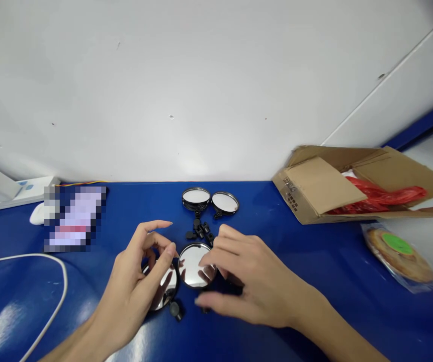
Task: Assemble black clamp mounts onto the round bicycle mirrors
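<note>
Two round black-rimmed mirrors lie side by side in front of me on the blue table. My left hand (pixel 137 279) hovers over the left mirror (pixel 168 286), its index finger and thumb apart and its other fingers bent. Whether its fingertips touch that mirror is unclear. Over the right edge of the other mirror (pixel 192 269) is my right hand (pixel 242 276), slightly blurred, with thumb and fingers spread and nothing visible between them. A small black clamp-like part (pixel 176 310) sits at the left mirror's lower edge. Several black joint pieces (pixel 201 229) are grouped just beyond the mirrors.
Farther back stand a stack of round mirrors (pixel 196 196) and another mirror (pixel 225 202). An open cardboard box (pixel 295 198) with red plastic (pixel 382 193) is at right, near a wrapped round flat item (pixel 397 254). On the left are a phone (pixel 78 216), power strip (pixel 35 188) and white cable (pixel 64 281).
</note>
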Demonstrator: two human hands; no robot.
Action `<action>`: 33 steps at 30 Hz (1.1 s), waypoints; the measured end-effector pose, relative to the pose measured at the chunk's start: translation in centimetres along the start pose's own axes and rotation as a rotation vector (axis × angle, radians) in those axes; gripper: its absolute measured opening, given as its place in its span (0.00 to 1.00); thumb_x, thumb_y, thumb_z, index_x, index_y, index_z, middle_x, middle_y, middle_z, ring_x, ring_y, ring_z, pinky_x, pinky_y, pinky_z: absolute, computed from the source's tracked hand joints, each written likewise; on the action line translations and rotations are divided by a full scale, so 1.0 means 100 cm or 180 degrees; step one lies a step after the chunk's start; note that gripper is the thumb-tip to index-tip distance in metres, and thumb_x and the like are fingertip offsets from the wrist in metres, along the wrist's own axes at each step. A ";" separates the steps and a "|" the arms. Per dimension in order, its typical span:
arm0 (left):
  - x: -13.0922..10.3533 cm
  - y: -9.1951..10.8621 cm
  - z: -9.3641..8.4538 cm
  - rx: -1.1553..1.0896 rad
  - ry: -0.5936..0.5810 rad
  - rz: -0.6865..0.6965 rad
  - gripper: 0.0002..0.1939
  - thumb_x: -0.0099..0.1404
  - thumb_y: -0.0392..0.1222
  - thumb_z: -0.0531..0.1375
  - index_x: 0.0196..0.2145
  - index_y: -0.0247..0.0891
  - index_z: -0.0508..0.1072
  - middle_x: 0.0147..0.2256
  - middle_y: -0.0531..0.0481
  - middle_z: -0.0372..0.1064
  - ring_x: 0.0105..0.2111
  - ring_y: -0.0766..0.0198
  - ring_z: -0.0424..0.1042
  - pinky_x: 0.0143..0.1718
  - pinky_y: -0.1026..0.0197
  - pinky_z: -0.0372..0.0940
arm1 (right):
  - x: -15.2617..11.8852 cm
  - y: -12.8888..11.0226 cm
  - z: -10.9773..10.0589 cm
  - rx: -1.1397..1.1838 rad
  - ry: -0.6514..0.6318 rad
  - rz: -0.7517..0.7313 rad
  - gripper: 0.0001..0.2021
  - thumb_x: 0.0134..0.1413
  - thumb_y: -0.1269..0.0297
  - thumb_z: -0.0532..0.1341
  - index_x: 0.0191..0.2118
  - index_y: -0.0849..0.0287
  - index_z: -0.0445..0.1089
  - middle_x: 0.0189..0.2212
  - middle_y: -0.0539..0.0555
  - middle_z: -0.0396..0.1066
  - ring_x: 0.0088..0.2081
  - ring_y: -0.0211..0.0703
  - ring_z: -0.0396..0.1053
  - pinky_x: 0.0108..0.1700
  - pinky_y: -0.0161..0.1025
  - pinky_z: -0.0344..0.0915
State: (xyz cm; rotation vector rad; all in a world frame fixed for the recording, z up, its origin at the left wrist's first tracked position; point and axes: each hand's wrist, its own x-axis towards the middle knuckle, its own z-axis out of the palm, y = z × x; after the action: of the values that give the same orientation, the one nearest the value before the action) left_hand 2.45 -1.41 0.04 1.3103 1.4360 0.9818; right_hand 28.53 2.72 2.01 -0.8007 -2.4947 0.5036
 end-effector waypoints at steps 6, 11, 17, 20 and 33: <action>-0.002 0.001 0.000 -0.0073 -0.0042 -0.0022 0.27 0.79 0.64 0.65 0.66 0.51 0.70 0.41 0.49 0.78 0.33 0.58 0.71 0.26 0.64 0.69 | 0.001 0.018 0.002 -0.0943 0.0997 0.0786 0.06 0.81 0.66 0.61 0.53 0.55 0.77 0.43 0.57 0.79 0.46 0.53 0.72 0.41 0.47 0.70; -0.005 0.009 0.003 -0.0291 -0.0054 -0.0201 0.28 0.77 0.65 0.67 0.66 0.51 0.70 0.39 0.51 0.76 0.27 0.62 0.67 0.20 0.66 0.65 | -0.001 0.039 0.008 -0.1388 0.0925 0.1114 0.11 0.78 0.67 0.63 0.60 0.55 0.76 0.50 0.61 0.77 0.51 0.58 0.74 0.43 0.51 0.77; -0.007 0.008 0.004 -0.0283 -0.0120 -0.0067 0.26 0.78 0.63 0.66 0.65 0.51 0.70 0.38 0.51 0.78 0.28 0.60 0.70 0.22 0.66 0.66 | -0.005 0.051 0.013 -0.1333 0.0668 0.1203 0.19 0.75 0.65 0.66 0.67 0.55 0.71 0.56 0.65 0.72 0.56 0.62 0.74 0.50 0.57 0.82; -0.007 0.005 0.003 -0.0325 -0.0151 -0.0029 0.26 0.79 0.63 0.66 0.65 0.52 0.70 0.38 0.51 0.78 0.28 0.60 0.70 0.22 0.66 0.66 | -0.004 0.051 0.011 -0.1266 0.0685 0.1268 0.15 0.76 0.63 0.67 0.62 0.54 0.72 0.55 0.64 0.71 0.55 0.62 0.73 0.50 0.57 0.81; -0.012 0.016 0.010 -0.0370 -0.0130 -0.0196 0.26 0.78 0.64 0.67 0.64 0.51 0.71 0.37 0.52 0.76 0.29 0.61 0.67 0.24 0.65 0.62 | -0.001 0.047 0.024 -0.0942 0.0761 0.1537 0.10 0.73 0.64 0.71 0.44 0.55 0.69 0.55 0.64 0.65 0.55 0.61 0.69 0.51 0.57 0.80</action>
State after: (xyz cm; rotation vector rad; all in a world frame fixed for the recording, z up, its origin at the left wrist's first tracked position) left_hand 3.86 -2.48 1.47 1.1881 1.3601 0.9776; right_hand 29.44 5.70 -2.18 -1.5013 -2.1740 0.1746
